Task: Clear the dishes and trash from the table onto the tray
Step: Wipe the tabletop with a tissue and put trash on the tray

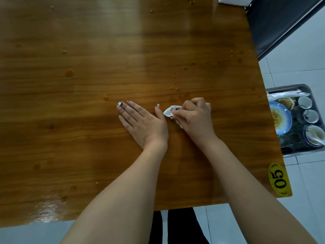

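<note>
My right hand (195,117) grips a crumpled white napkin (170,110) and holds it against the wooden table (105,67) near the middle. My left hand (142,120) lies flat on the tabletop just left of the napkin, fingers straight and spread. A metal tray (297,87) sits beyond the table's right edge, lower than the tabletop. It carries a blue plate (281,120) with food residue, several small white cups (311,116), wrapped chopsticks and food scraps.
Brown sauce drops (69,73) and small spills dot the tabletop, several just above the napkin. A yellow "05" sticker (279,180) marks the near right corner. A white tissue box (233,0) stands at the far edge. A dark bench (281,23) is at the upper right.
</note>
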`<state>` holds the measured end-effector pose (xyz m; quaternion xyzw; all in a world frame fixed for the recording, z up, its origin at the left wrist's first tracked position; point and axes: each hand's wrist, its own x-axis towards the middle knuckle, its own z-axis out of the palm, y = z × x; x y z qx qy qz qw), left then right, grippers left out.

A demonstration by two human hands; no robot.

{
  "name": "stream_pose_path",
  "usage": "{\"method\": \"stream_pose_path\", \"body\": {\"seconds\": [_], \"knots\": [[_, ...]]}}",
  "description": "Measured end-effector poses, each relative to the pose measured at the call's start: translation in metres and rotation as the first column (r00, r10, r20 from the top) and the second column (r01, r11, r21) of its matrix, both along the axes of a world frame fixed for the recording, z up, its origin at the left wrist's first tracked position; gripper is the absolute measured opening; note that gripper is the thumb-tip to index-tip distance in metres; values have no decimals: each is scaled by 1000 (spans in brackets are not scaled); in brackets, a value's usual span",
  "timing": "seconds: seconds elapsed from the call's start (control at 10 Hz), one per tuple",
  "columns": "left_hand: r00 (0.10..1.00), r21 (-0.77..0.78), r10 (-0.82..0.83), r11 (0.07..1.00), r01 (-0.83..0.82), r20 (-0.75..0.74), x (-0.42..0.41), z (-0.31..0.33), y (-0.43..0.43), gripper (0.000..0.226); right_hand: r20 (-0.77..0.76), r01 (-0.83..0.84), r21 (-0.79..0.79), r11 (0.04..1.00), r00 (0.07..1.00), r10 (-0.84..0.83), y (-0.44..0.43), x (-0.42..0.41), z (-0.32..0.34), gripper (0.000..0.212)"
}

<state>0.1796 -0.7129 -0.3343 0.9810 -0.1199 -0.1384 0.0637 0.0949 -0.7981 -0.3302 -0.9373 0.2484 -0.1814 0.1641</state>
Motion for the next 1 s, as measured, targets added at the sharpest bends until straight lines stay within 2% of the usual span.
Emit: {"method": "stream_pose_path", "body": {"seconds": [0.2, 0.4, 0.5, 0.6, 0.8, 1.0], "knots": [[1000, 34, -2, 999, 2, 3, 0, 1, -1, 81, -42, 76, -55, 996, 996, -78, -24, 32, 3, 11], [1000, 56, -3, 998, 3, 6, -2, 1, -1, 82, -39, 40, -82, 996, 998, -44, -10, 6, -3, 10], [1000, 55, 0, 998, 0, 5, -2, 2, -2, 82, 4, 24, -77, 997, 1000, -24, -7, -6, -4, 17], [1000, 50, -1, 999, 1, 6, -1, 3, -2, 81, -40, 13, -82, 997, 999, -16, -13, 1, 0, 11], [1000, 46, -2, 999, 1, 12, -1, 0, -1, 80, -112, 105, -60, 993, 987, -111, -30, 36, 4, 9], [1000, 45, 3, 999, -4, 24, -1, 0, -1, 79, -57, 151, -48, 987, 986, -154, -16, 28, -1, 9]]}}
